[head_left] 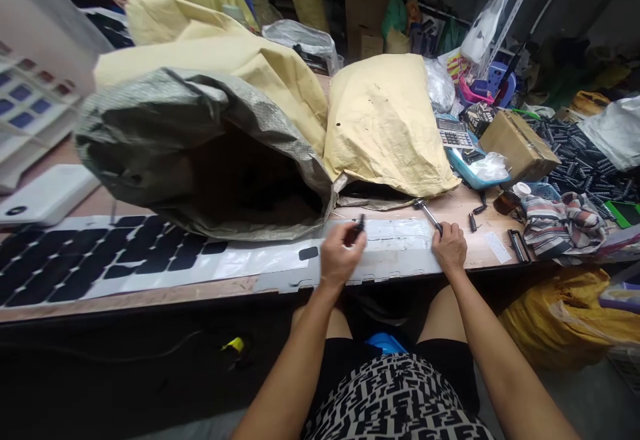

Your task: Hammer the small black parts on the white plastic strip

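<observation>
Over the pale board (pixel 390 240) at the table's front edge, my left hand (pixel 340 250) pinches a small black part (pixel 360 224) between thumb and fingers. My right hand (pixel 450 245) is closed on the dark grip of a small hammer (pixel 429 213). Its metal head rests near the mouth of a closed-looking, full yellow sack (pixel 385 120). Left of my left hand, a large sack (pixel 145 140) lies on its side with its mouth wide open toward me; its inside is too dark to make out. One flat black piece (pixel 309 253) lies beside my left hand.
Rows of flat black pieces (pixel 95 257) lie at the left. To the right are small black parts (pixel 473 222), a bottle (pixel 511 199), a striped cloth (pixel 550 223), a blue tray (pixel 480 167), a calculator (pixel 455 135), a cardboard box (pixel 520 143) and a heap of black ribbed parts (pixel 575 153).
</observation>
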